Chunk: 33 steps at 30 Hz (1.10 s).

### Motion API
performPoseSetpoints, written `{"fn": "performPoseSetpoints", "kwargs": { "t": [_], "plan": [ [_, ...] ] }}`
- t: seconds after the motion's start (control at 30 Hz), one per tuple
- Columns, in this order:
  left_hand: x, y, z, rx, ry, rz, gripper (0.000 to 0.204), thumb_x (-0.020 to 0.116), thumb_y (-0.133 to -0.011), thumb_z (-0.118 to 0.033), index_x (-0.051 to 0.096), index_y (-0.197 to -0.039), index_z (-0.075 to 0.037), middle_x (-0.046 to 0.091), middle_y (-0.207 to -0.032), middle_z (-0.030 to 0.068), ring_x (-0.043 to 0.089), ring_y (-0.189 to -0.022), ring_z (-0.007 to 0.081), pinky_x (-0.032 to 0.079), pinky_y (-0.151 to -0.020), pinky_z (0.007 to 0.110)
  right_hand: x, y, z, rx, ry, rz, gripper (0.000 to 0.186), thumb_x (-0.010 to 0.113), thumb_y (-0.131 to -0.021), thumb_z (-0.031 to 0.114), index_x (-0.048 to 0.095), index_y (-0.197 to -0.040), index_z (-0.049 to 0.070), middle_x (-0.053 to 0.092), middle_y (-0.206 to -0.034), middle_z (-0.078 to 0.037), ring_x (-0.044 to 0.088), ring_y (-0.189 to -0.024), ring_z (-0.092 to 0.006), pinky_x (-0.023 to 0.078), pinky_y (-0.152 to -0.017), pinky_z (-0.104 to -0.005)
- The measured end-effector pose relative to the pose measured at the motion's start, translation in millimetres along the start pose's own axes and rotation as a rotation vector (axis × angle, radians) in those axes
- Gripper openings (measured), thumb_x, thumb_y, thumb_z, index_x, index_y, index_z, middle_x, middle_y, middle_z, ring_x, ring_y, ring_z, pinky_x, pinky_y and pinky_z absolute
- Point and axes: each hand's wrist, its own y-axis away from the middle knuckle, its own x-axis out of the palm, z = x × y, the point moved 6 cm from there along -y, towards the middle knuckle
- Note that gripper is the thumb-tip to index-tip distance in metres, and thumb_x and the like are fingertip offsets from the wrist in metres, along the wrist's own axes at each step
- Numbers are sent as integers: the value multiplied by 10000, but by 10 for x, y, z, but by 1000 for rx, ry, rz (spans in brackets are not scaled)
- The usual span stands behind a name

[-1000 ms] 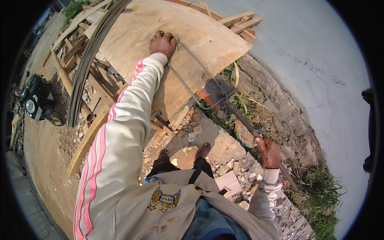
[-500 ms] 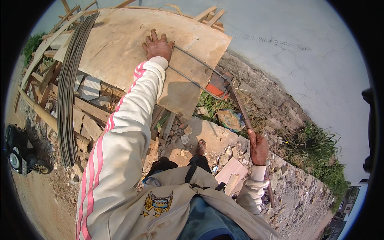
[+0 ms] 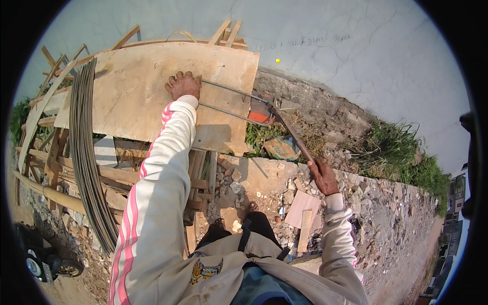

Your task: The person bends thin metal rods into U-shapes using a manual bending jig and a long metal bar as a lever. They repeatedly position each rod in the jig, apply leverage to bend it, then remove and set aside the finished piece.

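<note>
Left hand (image 3: 183, 84) pressed flat, fingers spread, on thin bent steel rod (image 3: 231, 104) lying across right end of wide worn plywood board (image 3: 137, 96). Right hand (image 3: 323, 176) clenched around long rusty metal lever (image 3: 295, 138), slanting up-left to rod's looped end past board's right edge. Rod's long axis running left-right. Bundled dark steel rods (image 3: 84, 147) draped over board's left end; rubble (image 3: 264, 185), grass (image 3: 391, 150), grey cracked wall (image 3: 356, 56) beyond.

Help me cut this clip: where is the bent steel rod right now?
In the head view the bent steel rod lies on the plywood board, right of centre, its ends under the left hand and its bend by the lever the right hand grips.
</note>
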Motion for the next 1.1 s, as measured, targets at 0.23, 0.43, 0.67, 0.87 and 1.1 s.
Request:
{"fn": "performPoseSetpoints", "kwargs": {
  "t": [0.23, 0.43, 0.67, 0.87, 1.1],
  "plan": [
    [32, 6, 35, 26, 19, -51, 492, 531, -947, -535, 642, -1291, -202, 516, -1424, 88, 395, -1366, 331, 246, -1143, 560, -250, 769, -844, 141, -289, 101, 553, 578, -987, 529, 615, -956, -22, 618, -648, -71, 636, -610, -156, 500, -583, -312],
    [12, -13, 44, 40, 4, -71, 488, 538, -949, -529, 651, -1297, -205, 520, -1432, 83, 410, -1365, 319, 265, -1138, 536, -560, 1570, -1933, 436, -408, 233, 522, 581, -990, 527, 576, -761, 58, 521, -595, 7, 533, -541, -100, 438, -516, -287],
    [41, -28, 65, 30, -12, -123, 519, 541, -931, -586, 677, -1273, -220, 543, -1423, 96, 457, -1339, 336, 308, -1138, 494, -466, 1969, -2198, 285, -44, -42, 525, 583, -985, 496, 642, -844, -6, 480, -579, -91, 420, -572, -173, 382, -539, -390],
    [8, -30, 27, 19, -8, -49, 514, 545, -932, -577, 676, -1272, -215, 539, -1427, 105, 470, -1325, 358, 324, -1133, 494, -378, 2255, -1757, 303, 14, -160, 543, 573, -988, 500, 714, -965, -24, 562, -610, -173, 550, -582, -291, 444, -574, -427],
    [3, 6, 5, 49, -13, -88, 520, 530, -945, -559, 655, -1267, -170, 545, -1384, 119, 445, -1315, 375, 310, -1119, 527, -898, 2440, -1001, 252, 498, -279, 651, 504, -975, 621, 636, -766, 18, 548, -566, -219, 558, -556, -460, 411, -517, -510]
  ]
}}
